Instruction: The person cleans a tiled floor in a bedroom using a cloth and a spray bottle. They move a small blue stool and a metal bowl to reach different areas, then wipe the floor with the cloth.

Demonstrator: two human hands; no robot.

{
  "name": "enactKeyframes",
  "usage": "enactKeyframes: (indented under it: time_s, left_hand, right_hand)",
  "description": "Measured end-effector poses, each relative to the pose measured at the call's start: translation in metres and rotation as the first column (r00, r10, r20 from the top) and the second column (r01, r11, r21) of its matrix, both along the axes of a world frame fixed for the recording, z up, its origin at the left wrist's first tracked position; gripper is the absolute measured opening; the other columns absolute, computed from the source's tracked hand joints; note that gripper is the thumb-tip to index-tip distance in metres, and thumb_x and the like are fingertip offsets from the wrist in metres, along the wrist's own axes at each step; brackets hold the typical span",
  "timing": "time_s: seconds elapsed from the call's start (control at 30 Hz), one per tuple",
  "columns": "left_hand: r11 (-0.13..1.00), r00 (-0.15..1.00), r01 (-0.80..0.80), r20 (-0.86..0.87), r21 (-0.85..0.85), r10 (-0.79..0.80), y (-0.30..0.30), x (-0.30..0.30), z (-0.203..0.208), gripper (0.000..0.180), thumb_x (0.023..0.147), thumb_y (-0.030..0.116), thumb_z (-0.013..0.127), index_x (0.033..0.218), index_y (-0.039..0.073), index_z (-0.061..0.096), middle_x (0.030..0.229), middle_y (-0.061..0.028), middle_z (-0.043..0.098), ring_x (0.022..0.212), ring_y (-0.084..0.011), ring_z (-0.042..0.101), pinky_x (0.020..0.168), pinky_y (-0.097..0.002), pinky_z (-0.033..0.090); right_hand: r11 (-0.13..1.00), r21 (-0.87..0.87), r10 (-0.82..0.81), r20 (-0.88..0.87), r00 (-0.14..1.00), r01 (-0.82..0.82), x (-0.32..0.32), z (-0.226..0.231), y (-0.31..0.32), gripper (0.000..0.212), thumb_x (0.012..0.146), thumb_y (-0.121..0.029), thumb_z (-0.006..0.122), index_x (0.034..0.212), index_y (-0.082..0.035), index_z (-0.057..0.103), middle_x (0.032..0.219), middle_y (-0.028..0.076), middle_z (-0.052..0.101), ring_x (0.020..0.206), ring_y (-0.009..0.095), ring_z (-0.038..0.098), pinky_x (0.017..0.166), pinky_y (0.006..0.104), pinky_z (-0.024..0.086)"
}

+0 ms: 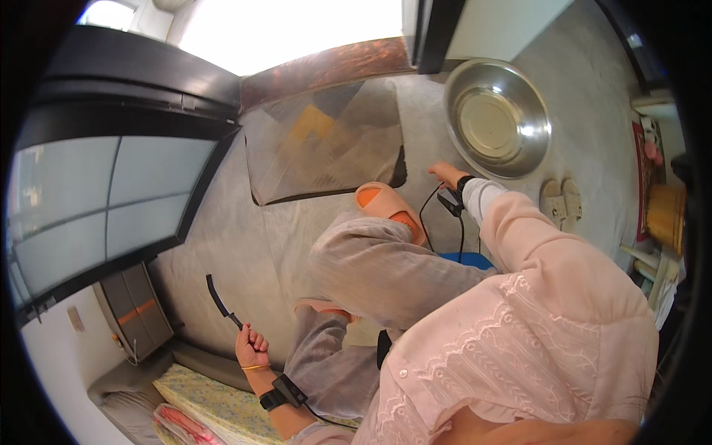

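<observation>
Low at the left, my left hand [252, 347] is closed round the handle of a knife [216, 295]. Its dark, narrow, slightly curved blade points up and away from me, above the floor. My right hand [445, 175] reaches forward beside the near left rim of a large metal basin [492, 119]. A finger stretches to the left, and nothing shows in that hand. Between my arms are my bent legs in grey trousers [371, 271], with an orange slipper [389, 210] on one foot. Part of a blue object [467, 259] shows beside my right leg.
A worn doormat [322, 141] lies before the bright doorway. Dark-framed glass door panels [104, 200] stand at left. Beige slippers [561, 200] rest below the basin. A yellow patterned cushion [215, 397] lies lower left, and a wooden bucket-like container [665, 215] stands far right. Black cables [424, 215] hang near my right wrist.
</observation>
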State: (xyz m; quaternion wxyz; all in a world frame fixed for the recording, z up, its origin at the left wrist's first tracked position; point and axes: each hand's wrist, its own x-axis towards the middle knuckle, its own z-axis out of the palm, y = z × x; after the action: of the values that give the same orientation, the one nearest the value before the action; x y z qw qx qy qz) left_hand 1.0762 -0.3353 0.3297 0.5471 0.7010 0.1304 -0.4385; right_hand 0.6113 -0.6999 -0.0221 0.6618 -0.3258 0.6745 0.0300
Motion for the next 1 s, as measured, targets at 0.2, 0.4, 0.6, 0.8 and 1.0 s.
enactKeyframes:
  time_s: [0.2, 0.4, 0.6, 0.8, 1.0]
  left_hand:
    - [0.984, 0.992, -0.122, 0.021, -0.132, 0.126, 0.010, 0.009, -0.009, 0.012, 0.094, 0.019, 0.050, 0.096, 0.008, 0.054, 0.060, 0.0031, 0.037, 0.045, -0.0072, 0.031, 0.039, -0.0216, 0.025]
    - [0.955, 0.989, -0.139, 0.018, -0.260, 0.149, 0.019, 0.013, 0.003, 0.014, 0.096, 0.018, 0.046, 0.097, 0.008, 0.055, 0.061, 0.0026, 0.037, 0.046, -0.0071, 0.030, 0.039, -0.0215, 0.026]
    - [0.937, 0.987, -0.145, 0.014, -0.319, 0.157, 0.029, 0.016, 0.007, 0.016, 0.097, 0.019, 0.043, 0.100, 0.007, 0.054, 0.061, 0.0027, 0.037, 0.047, -0.0066, 0.030, 0.039, -0.0208, 0.027]
    - [0.926, 0.987, -0.140, 0.021, -0.352, 0.157, 0.027, 0.013, 0.013, 0.016, 0.097, 0.019, 0.043, 0.101, 0.007, 0.054, 0.061, 0.0028, 0.034, 0.047, -0.0067, 0.029, 0.040, -0.0209, 0.027]
    - [0.925, 0.986, -0.141, 0.037, -0.351, 0.165, 0.023, 0.012, 0.015, 0.016, 0.097, 0.019, 0.043, 0.101, 0.007, 0.052, 0.061, 0.0027, 0.034, 0.048, -0.0067, 0.028, 0.040, -0.0212, 0.027]
  right_hand:
    - [0.982, 0.061, -0.187, 0.195, 0.963, 0.178, 0.055, 0.003, 0.003, 0.068, 0.087, -0.035, 0.053, 0.139, 0.000, 0.028, 0.145, 0.019, 0.025, 0.130, 0.033, 0.028, 0.103, 0.0462, 0.028]
    - [0.945, 0.019, -0.326, 0.103, 0.940, 0.326, 0.108, -0.007, -0.007, 0.069, 0.084, -0.038, 0.057, 0.131, 0.008, 0.036, 0.141, 0.020, 0.034, 0.127, 0.034, 0.034, 0.101, 0.0471, 0.031]
    - [0.893, -0.422, 0.083, -0.189, 0.979, -0.157, 0.135, -0.007, -0.029, 0.041, 0.078, -0.029, 0.054, 0.102, 0.004, 0.059, 0.107, 0.025, 0.058, 0.101, 0.040, 0.054, 0.085, 0.0433, 0.043]
    - [0.510, -0.648, 0.494, -0.318, 0.809, -0.566, 0.192, 0.024, -0.018, 0.029, 0.076, -0.021, 0.051, 0.089, 0.001, 0.065, 0.092, 0.023, 0.062, 0.091, 0.040, 0.057, 0.081, 0.0446, 0.045]
    - [0.180, -0.676, 0.751, -0.374, 0.544, -0.714, 0.223, 0.052, 0.027, 0.022, 0.077, -0.016, 0.052, 0.087, -0.003, 0.067, 0.090, 0.016, 0.061, 0.092, 0.034, 0.056, 0.082, 0.0414, 0.046]
